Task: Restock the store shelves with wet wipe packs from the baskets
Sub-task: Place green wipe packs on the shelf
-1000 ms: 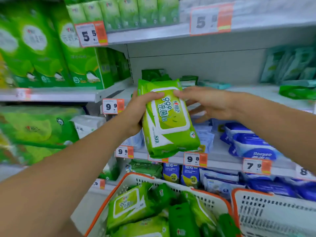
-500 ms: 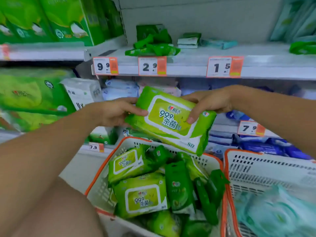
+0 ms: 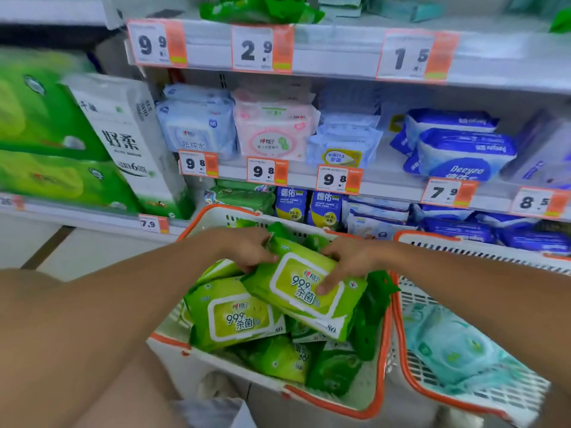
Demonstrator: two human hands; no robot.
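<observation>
1. A green pack [image 3: 304,291] lies label-up on the other packs in the left basket [image 3: 381,350], its long axis running from 10 o'clock to 4 o'clock.
2. The left hand [image 3: 247,248] grips the pack's 10 o'clock end, fingers curled over its edge.
3. The right hand [image 3: 347,262] holds its upper edge, fingers over the label.
4. A second basket [image 3: 401,350], at 3 o'clock, holds pale teal packs [image 3: 451,350].

We count two baskets: one with green packs [image 3: 272,387], one with pale teal packs [image 3: 463,393]. Two hands, left [image 3: 247,248] and right [image 3: 349,261], are in view. Eight price tags show across the shelf edges. Two large green "99.9" packs face upward; the rest cannot be counted.
</observation>
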